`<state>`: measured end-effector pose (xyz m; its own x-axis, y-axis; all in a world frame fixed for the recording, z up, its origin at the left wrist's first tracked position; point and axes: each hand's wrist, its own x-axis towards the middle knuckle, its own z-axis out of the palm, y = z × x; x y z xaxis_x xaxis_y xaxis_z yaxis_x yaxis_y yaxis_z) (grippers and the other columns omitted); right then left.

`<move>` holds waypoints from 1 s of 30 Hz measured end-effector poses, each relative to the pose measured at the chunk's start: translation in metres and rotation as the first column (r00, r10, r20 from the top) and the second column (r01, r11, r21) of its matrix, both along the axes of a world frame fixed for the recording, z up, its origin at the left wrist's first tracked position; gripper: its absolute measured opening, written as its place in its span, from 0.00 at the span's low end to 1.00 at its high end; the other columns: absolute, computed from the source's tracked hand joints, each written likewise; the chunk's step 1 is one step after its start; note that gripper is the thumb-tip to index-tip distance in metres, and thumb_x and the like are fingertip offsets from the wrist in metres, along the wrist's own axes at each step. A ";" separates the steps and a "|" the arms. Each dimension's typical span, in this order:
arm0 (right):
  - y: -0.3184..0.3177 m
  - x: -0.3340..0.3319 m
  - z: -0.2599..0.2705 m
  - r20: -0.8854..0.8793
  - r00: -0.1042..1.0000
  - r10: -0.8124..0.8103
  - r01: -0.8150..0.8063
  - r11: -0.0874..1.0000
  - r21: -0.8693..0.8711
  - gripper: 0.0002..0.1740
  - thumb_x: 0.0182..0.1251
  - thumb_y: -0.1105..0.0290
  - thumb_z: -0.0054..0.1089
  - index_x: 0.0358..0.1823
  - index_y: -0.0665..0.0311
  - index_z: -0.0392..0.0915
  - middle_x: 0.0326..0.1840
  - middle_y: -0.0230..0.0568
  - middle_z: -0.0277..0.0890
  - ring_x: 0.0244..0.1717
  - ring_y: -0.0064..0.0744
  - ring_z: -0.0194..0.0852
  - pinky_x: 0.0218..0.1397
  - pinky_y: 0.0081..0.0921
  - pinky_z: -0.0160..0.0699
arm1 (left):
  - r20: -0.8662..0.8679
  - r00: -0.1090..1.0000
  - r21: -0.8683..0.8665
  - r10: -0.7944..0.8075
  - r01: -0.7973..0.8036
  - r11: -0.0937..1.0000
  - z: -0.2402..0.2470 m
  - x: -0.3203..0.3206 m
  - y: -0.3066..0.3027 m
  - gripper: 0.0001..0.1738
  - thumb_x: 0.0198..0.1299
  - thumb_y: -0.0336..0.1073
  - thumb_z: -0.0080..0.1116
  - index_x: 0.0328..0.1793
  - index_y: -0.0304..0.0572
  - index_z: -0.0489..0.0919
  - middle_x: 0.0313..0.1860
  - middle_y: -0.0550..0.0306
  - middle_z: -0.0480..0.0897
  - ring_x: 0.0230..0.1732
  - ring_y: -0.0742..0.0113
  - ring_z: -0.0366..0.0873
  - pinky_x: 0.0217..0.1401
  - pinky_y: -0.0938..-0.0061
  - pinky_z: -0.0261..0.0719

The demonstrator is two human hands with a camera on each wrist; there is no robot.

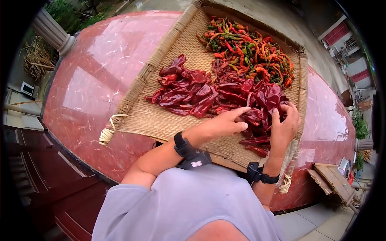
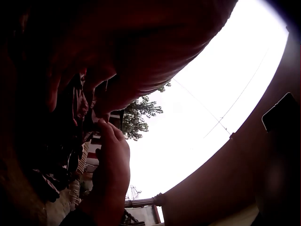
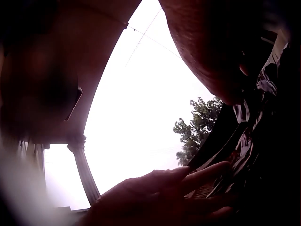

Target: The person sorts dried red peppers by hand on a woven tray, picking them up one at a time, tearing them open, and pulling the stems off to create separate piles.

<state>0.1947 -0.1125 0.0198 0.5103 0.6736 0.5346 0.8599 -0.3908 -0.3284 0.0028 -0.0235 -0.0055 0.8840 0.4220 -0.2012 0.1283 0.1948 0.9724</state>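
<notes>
In the head view, large dark red chilies (image 1: 201, 94) lie piled across the near half of a woven tray (image 1: 152, 122). The left hand (image 1: 225, 124) reaches in from the left, thumb and index finger apart, its fingertips at the pile's near edge. Opposite it, the right hand (image 1: 286, 128) has its fingers bent around a dark red chili (image 1: 274, 100) at the right of the pile. The left wrist view shows the right hand (image 2: 113, 160) beside dim chilies (image 2: 81, 106). In the right wrist view, the left hand (image 3: 164, 195) has its fingers extended; shadow hides its fingertip contact.
Smaller red, orange and green chilies (image 1: 257, 52) fill the tray's far right part. The tray rests on a glossy red surface (image 1: 100, 76). A pillar (image 1: 54, 32) stands at the far left, and a wooden box (image 1: 331, 180) is at the right.
</notes>
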 end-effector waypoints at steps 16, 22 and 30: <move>0.016 -0.054 0.008 -0.156 0.864 0.478 -0.458 0.876 0.149 0.11 0.58 0.80 0.62 0.43 0.63 0.80 0.51 0.42 0.78 0.56 0.45 0.72 0.61 0.38 0.70 | -0.299 0.738 0.898 0.605 0.002 0.441 -0.019 -0.045 0.018 0.24 0.48 0.31 0.66 0.50 0.38 0.68 0.47 0.41 0.70 0.42 0.38 0.77 0.41 0.51 0.78; 0.017 -0.069 0.011 -0.334 0.678 0.655 -0.639 0.750 0.171 0.24 0.54 0.77 0.67 0.55 0.63 0.75 0.52 0.47 0.78 0.55 0.49 0.76 0.59 0.39 0.74 | -0.007 0.734 0.794 0.679 -0.409 0.450 0.007 -0.034 0.014 0.31 0.56 0.37 0.64 0.62 0.35 0.62 0.51 0.35 0.75 0.48 0.36 0.79 0.48 0.51 0.79; 0.017 -0.066 0.016 -0.355 0.676 0.646 -0.606 0.761 0.232 0.21 0.63 0.83 0.55 0.58 0.63 0.76 0.51 0.48 0.78 0.51 0.48 0.78 0.54 0.37 0.76 | -0.076 0.829 0.611 0.554 -0.400 0.683 0.028 -0.017 0.013 0.23 0.64 0.42 0.64 0.58 0.36 0.73 0.43 0.48 0.81 0.38 0.59 0.81 0.44 0.67 0.79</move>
<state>0.1292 -0.0957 0.0360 0.1614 0.8735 0.4593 0.6800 0.2388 -0.6932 -0.0143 -0.0103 0.0226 0.4858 0.8735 0.0317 0.4081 -0.2587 0.8755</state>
